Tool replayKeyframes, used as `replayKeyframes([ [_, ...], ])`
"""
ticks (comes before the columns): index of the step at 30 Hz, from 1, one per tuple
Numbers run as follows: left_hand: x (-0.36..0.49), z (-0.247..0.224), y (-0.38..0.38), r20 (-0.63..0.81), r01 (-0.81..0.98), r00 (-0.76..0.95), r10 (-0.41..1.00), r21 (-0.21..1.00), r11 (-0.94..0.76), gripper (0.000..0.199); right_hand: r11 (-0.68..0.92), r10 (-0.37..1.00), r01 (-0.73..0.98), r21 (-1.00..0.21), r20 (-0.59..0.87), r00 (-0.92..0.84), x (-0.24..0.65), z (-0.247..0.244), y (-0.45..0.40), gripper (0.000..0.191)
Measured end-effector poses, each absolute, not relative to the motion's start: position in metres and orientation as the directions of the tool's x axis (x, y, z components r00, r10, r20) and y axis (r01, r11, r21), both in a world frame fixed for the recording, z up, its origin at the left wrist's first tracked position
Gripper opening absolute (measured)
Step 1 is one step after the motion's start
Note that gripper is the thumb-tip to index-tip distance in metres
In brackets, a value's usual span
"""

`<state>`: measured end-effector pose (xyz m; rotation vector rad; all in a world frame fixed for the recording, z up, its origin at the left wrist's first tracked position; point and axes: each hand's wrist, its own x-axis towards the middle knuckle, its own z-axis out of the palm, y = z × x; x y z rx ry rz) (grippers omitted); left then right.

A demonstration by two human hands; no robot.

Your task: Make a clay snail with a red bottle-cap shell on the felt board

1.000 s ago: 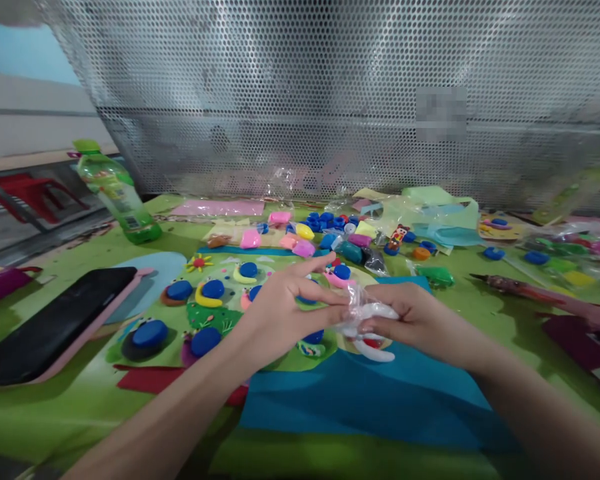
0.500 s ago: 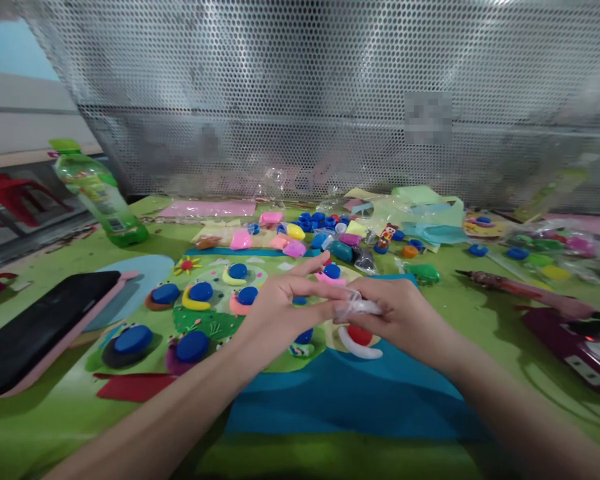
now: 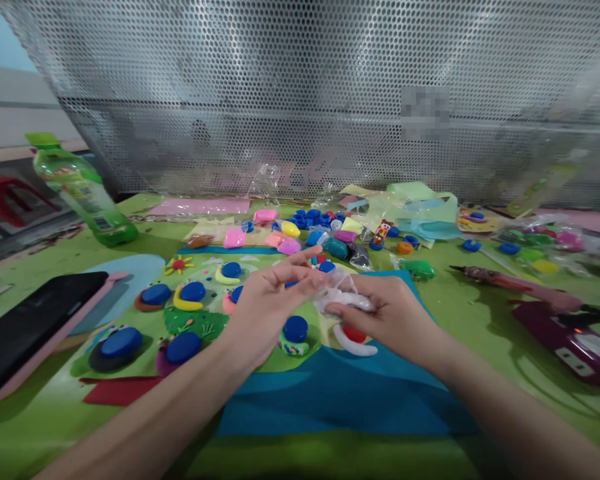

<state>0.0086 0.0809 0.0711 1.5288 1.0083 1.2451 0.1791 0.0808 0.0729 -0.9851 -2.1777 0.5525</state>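
Observation:
Between my two hands is a small clear plastic bag point(image 3: 347, 299) with white modelling clay in it. My right hand point(image 3: 397, 307) grips the bag, thumb on the near side. The thumb and a finger of my left hand point(image 3: 280, 293) pinch its left edge, while the index finger points forward. Below the hands a white clay strip point(image 3: 355, 343) curves around a red cap point(image 3: 354, 332) on the blue sheet point(image 3: 330, 400). Left of them, several clay snails with blue cap shells, such as the yellow snail point(image 3: 189, 305), rest on a green picture.
A phone point(image 3: 40, 320) and a green bottle point(image 3: 83, 190) are at left. Wrapped clay pieces and blue caps point(image 3: 313, 219) lie along the back, before a perforated metal panel point(image 3: 280, 100). On the right are a glue gun point(image 3: 520, 287) and a purple device point(image 3: 570, 347).
The plastic bag is more spread out between my fingers, and my left fingers have shifted on its edge. The whole view has moved slightly, so objects appear a little further left.

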Motion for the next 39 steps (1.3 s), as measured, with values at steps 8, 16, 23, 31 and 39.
replayKeyframes([
  [8, -0.004, 0.085, 0.075, 0.323, 0.299, 0.301, 0.897, 0.862, -0.41, 0.013, 0.558, 0.768, 0.303, -0.773, 0.343, -0.541, 0.183, 0.075, 0.08, 0.015],
  [16, -0.003, 0.084, 0.078, 0.199, 0.159, 0.492, 0.847, 0.937, -0.312, 0.021, 0.276, 0.752, -0.004, -0.961, 0.219, -0.622, 0.184, 0.075, 0.078, 0.011],
  [23, 0.005, 0.076, 0.075, 0.166, -0.15, 0.446, 0.879, 0.983, -0.11, 0.013, 0.324, 0.765, 0.05, -0.945, 0.23, -0.602, 0.183, 0.077, 0.079, 0.014],
  [31, 0.01, 0.078, 0.073, 0.147, 0.042, 0.217, 0.965, 0.986, -0.159, 0.006, 0.422, 0.774, 0.202, -0.884, 0.235, -0.588, 0.18, 0.075, 0.08, 0.016],
  [39, 0.002, 0.078, 0.088, -0.15, -0.491, 0.084, 0.985, 0.854, 0.172, 0.006, 0.486, 0.832, 0.389, -0.783, 0.278, -0.48, 0.192, 0.079, 0.09, 0.027],
])
